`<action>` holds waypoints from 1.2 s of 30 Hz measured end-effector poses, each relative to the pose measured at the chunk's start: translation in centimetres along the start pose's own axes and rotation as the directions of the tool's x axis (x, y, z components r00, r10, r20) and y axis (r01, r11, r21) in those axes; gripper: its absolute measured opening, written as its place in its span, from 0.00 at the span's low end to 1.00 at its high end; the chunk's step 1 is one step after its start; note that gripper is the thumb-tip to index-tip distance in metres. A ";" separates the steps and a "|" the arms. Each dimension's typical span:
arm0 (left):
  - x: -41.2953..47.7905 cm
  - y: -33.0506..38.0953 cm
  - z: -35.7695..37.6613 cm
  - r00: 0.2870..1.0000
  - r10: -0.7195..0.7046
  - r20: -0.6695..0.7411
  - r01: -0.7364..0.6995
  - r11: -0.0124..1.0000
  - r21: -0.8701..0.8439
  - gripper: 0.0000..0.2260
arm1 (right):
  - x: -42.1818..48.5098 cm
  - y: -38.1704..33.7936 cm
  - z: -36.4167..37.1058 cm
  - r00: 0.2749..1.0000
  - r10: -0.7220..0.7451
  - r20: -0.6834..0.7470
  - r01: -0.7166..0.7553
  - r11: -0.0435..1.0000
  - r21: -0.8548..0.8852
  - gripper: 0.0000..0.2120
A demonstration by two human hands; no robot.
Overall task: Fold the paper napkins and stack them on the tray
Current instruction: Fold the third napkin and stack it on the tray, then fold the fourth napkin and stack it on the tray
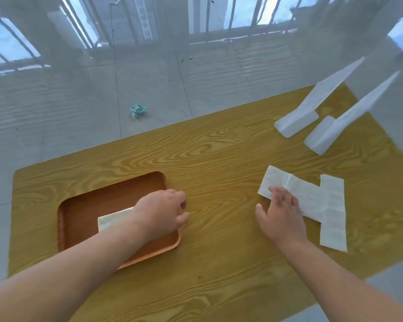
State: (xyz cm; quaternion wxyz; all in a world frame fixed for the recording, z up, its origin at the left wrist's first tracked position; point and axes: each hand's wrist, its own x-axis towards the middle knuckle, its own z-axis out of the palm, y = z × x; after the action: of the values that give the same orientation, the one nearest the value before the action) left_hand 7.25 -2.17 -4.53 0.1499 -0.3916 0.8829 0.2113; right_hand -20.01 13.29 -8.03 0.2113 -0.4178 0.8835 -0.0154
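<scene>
An orange-brown tray (84,210) lies on the left of the wooden table. A folded white napkin (112,219) rests in it, partly hidden under my left forearm. My left hand (161,212) hovers over the tray's right edge, fingers loosely curled and holding nothing. On the right, an unfolded long napkin (305,194) lies flat, its far end crossing a second napkin strip (333,219). My right hand (282,214) rests with its fingertips on the near left end of the long napkin, fingers spread.
Two white plastic stands (312,105) (349,119) sit at the table's far right corner. A crumpled teal wrapper (137,110) lies on the tiled floor beyond the table's far edge (196,117). Bare wood (219,182) separates tray and napkins.
</scene>
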 end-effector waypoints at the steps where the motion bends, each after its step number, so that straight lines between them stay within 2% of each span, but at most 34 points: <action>1: 0.6 1.1 0.3 1.000 0.005 0.002 -0.005 1.000 0.003 0.13 | -0.5 -0.2 0.4 0.999 -0.040 0.029 0.041 0.999 -0.025 0.31; 5: 2.1 4.4 1.8 1.000 0.013 -0.016 -0.012 1.000 0.019 0.19 | -3.1 -3.4 2.3 0.946 -0.295 0.132 0.304 0.952 -0.047 0.33; 7: 2.6 5.5 2.7 1.000 -0.025 -0.019 0.025 0.999 0.022 0.24 | -4.4 -5.0 3.1 0.878 -0.457 0.141 0.461 0.888 0.011 0.33; 9: 3.0 5.9 3.4 0.997 -0.073 -0.010 0.073 0.996 0.048 0.27 | -5.1 -6.0 3.4 0.832 -0.537 0.138 0.529 0.843 0.094 0.32; 11: 3.2 6.2 3.9 0.994 -0.109 -0.013 0.110 0.986 0.125 0.28 | -5.1 -5.7 3.4 0.832 -0.540 0.125 0.528 0.841 0.118 0.31; 15: 3.5 6.3 4.4 0.986 -0.144 -0.084 0.161 0.953 0.256 0.31 | -4.3 -3.0 3.0 0.879 -0.465 0.108 0.460 0.885 0.073 0.27; 18: 4.0 6.4 4.2 0.975 -0.196 -0.105 0.208 0.970 0.123 0.38 | -3.9 -1.2 2.7 0.862 -0.498 0.099 0.488 0.866 0.111 0.26; 21: 4.4 6.5 3.6 0.973 -0.230 -0.004 0.229 0.972 -0.055 0.47 | -3.5 -0.1 2.2 0.846 -0.530 0.064 0.521 0.846 0.114 0.26; 24: 4.8 6.5 3.3 0.968 -0.251 0.002 0.251 0.967 -0.043 0.42 | -2.9 0.3 1.8 0.836 -0.544 0.065 0.532 0.834 0.145 0.26; 26: 5.3 6.3 3.2 0.972 -0.236 0.010 0.235 0.972 0.020 0.32 | -2.5 0.4 1.8 0.830 -0.553 0.070 0.536 0.826 0.173 0.26; 29: 5.7 6.6 2.8 0.969 -0.213 0.124 0.212 0.977 0.016 0.16 | -2.1 0.5 1.8 0.825 -0.560 0.081 0.537 0.820 0.196 0.25; 31: 5.7 6.9 2.9 0.964 -0.213 0.162 0.218 0.976 -0.016 0.13 | -2.0 0.4 1.7 0.832 -0.549 0.080 0.524 0.826 0.208 0.25; 34: 5.6 7.2 3.4 0.946 -0.251 0.206 0.294 0.931 -0.217 0.12 | -2.3 0.5 1.6 0.867 -0.497 -0.022 0.490 0.844 0.217 0.23; 36: 5.6 7.4 3.5 0.909 -0.311 0.278 0.410 0.793 -0.451 0.18 | -2.5 0.7 1.5 0.889 -0.444 -0.112 0.458 0.857 0.235 0.20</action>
State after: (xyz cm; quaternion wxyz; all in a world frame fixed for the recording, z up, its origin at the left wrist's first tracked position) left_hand -1.66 0.48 -8.08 0.1641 -0.5566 0.6878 0.4361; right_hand -18.51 15.88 -8.66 0.2298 -0.5816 0.7571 -0.1893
